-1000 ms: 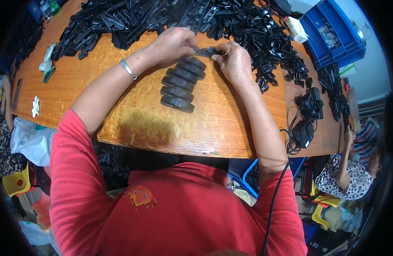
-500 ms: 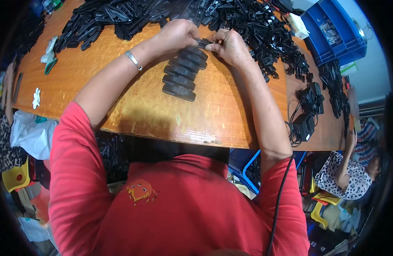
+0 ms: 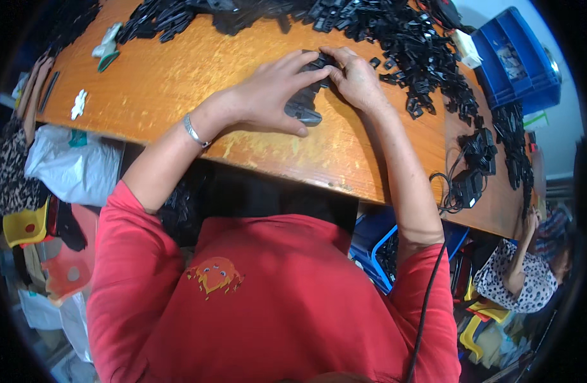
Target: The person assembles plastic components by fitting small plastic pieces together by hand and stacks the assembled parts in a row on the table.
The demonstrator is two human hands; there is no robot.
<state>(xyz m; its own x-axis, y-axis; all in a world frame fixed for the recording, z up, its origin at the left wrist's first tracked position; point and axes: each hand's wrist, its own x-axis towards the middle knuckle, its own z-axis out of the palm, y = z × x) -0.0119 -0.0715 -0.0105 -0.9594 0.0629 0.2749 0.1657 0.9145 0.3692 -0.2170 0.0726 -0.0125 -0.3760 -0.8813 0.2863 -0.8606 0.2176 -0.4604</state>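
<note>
A short row of black plastic parts (image 3: 304, 113) lies on the wooden table in front of me. My left hand (image 3: 274, 92) reaches over the row from the left, its fingers spread and its thumb beside the near end. Much of the row is hidden under that hand. At the far end, my right hand (image 3: 354, 80) has its thumb and bent fingers closed at a black part (image 3: 319, 62), which the fingers partly cover.
Heaps of similar black parts (image 3: 395, 38) spread along the table's far side. Black adapters with cables (image 3: 469, 185) and a blue bin (image 3: 517, 64) are at the right. White-and-green gloves (image 3: 106, 48) lie at the left. Other people sit at both sides.
My left hand has gone from pinching at the row's far end to spreading over its left side. The row has shifted right and looks bunched together. The whole view has turned slightly.
</note>
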